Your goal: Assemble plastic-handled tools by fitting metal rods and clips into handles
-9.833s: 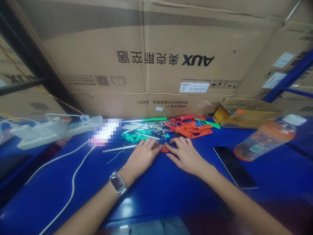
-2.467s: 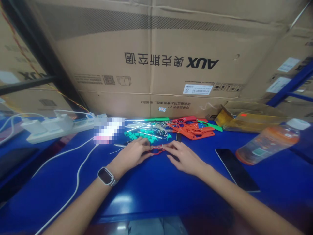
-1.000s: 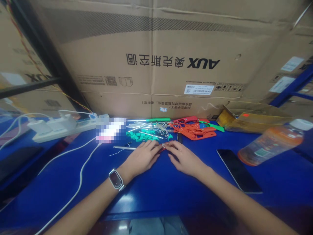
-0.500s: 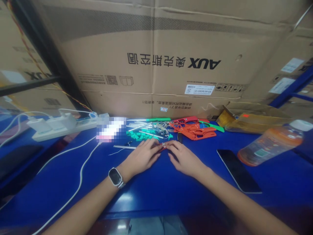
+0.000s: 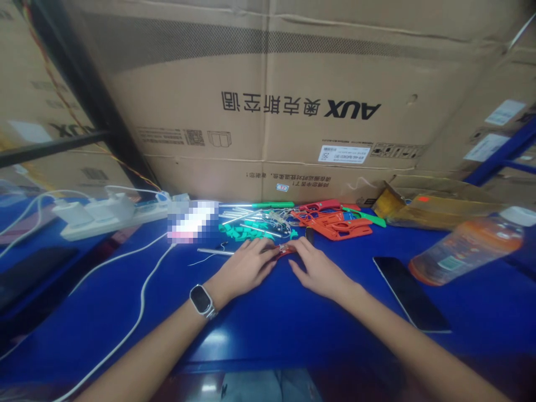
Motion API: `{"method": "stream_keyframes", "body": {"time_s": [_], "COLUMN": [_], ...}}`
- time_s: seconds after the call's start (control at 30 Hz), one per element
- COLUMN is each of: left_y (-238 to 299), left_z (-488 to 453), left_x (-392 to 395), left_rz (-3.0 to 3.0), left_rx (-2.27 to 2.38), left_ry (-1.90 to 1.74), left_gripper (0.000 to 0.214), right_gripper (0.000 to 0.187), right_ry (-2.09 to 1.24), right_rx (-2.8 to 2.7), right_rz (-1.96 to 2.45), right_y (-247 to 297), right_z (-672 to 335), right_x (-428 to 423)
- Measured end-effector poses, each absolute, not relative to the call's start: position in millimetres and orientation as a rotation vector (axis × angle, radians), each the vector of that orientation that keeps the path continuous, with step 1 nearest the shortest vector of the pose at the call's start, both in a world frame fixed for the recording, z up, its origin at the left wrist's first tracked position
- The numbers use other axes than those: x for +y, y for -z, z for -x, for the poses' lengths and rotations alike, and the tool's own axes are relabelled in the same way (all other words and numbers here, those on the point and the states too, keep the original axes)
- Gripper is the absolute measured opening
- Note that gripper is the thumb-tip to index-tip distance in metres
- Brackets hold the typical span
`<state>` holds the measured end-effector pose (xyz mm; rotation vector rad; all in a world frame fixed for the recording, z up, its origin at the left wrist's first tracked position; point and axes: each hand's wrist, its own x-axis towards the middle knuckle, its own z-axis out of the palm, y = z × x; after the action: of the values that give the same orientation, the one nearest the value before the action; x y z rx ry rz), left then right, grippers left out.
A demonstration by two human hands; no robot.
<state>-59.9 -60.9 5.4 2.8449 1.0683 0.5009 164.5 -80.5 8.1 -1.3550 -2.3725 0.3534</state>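
My left hand [image 5: 247, 266], with a watch [image 5: 202, 301] on its wrist, and my right hand [image 5: 317, 269] lie close together on the blue table [image 5: 268, 329]. Their fingertips meet on a small red plastic part [image 5: 285, 250] with a bit of metal at it, and both hands pinch it. Just behind the hands lie green plastic pieces [image 5: 238, 231], metal rods [image 5: 240, 214] and a pile of orange-red plastic handles [image 5: 339, 226]. One loose metal rod [image 5: 214, 252] lies left of my left hand.
A big cardboard box [image 5: 268, 106] walls off the back. A white power strip [image 5: 100, 215] with cables [image 5: 138, 290] is at the left. A dark phone [image 5: 410, 293] and a lying orange bottle [image 5: 464, 245] are at the right, a torn yellow carton [image 5: 422, 204] behind them.
Both hands have stayed on the red part, with the fingers shifting slightly. The view has drifted a little.
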Motion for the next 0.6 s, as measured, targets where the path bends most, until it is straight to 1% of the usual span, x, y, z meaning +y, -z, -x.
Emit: {"method": "stream_keyframes", "body": {"time_s": [0.23, 0.4, 0.5, 0.6], "left_y": [-6, -20, -29, -31], "left_z": [61, 76, 96, 111], "left_x": [-57, -52, -46, -40], "left_rz": [-2.804, -2.662, -2.534, -2.473], "left_rx": [1.006, 1.04, 1.147, 1.174], "left_ry": [-0.526, -0.713, -0.715, -0.643], "left_gripper": [0.037, 0.04, 0.04, 0.031], "right_gripper": [0.034, 0.024, 0.021, 0.021], "right_ry": [-0.324, -0.284, -0.241, -0.235], "right_rx": [-2.395, -2.349, -2.334, -2.447], "right_rz": [1.434, 1.457, 1.389, 1.205], "right_y": [-16, -21, -24, -28], "right_z": [-152, -149, -147, -141], "right_x": [-76, -72, -68, -59]}}
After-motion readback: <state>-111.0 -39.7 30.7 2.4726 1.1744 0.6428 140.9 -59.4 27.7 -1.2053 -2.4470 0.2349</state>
